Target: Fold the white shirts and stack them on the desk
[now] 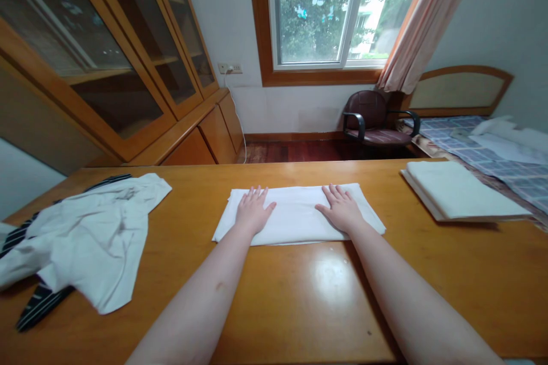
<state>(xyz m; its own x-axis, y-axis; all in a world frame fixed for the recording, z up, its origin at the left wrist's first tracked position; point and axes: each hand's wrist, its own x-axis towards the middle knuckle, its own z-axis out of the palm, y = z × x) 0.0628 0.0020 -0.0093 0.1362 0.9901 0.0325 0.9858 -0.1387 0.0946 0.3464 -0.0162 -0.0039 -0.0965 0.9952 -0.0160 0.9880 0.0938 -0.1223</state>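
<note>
A white cloth [295,214], folded into a wide flat rectangle, lies across the middle of the wooden table. On its left part rests my left hand [254,211], palm down with the fingers stretched out. My right hand [341,209] lies flat on the right part of the same cloth, fingers and thumb spread. Neither hand grips anything. What kind of cloth it is, garment or sheet, I cannot tell from its folded form.
Crumpled white clothing [98,234] with a black striped piece [45,302] under it lies at the table's left. A folded white stack [458,191] sits at the right edge. Beyond the wooden table [282,308] stand a glass-door cabinet [128,40], an armchair [372,117] and a bed [466,131].
</note>
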